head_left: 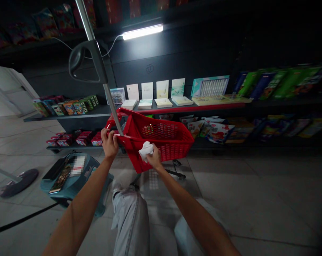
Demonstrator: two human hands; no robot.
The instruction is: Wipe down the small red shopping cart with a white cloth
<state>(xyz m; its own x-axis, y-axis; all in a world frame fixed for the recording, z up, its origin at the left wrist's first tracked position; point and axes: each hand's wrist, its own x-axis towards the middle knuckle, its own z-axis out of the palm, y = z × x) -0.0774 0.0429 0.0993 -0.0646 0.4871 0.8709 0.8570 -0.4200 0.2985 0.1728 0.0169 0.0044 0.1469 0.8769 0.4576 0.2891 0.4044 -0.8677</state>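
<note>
A red plastic shopping cart point(171, 151) with perforated sides stands before me, close to the shelves. My left hand point(109, 143) is closed round the red handle point(125, 136) at the cart's near left corner. In my right hand point(155, 158) is a crumpled white cloth point(146, 150), gripped with part of it bulging above the fingers. That hand is at the near side of the basket; whether the cloth touches the plastic I cannot tell. A metal pole point(111, 101) with a grey loop handle point(87, 62) slants down to the cart, its lower end hidden behind the handle.
Shelves point(150, 111) of books, boxes and snack bags run behind the cart. A lit tube lamp point(143, 32) hangs above. At left are a teal plastic stool point(70, 190) with items on it, a round stand base point(19, 183) and a black cable point(25, 218).
</note>
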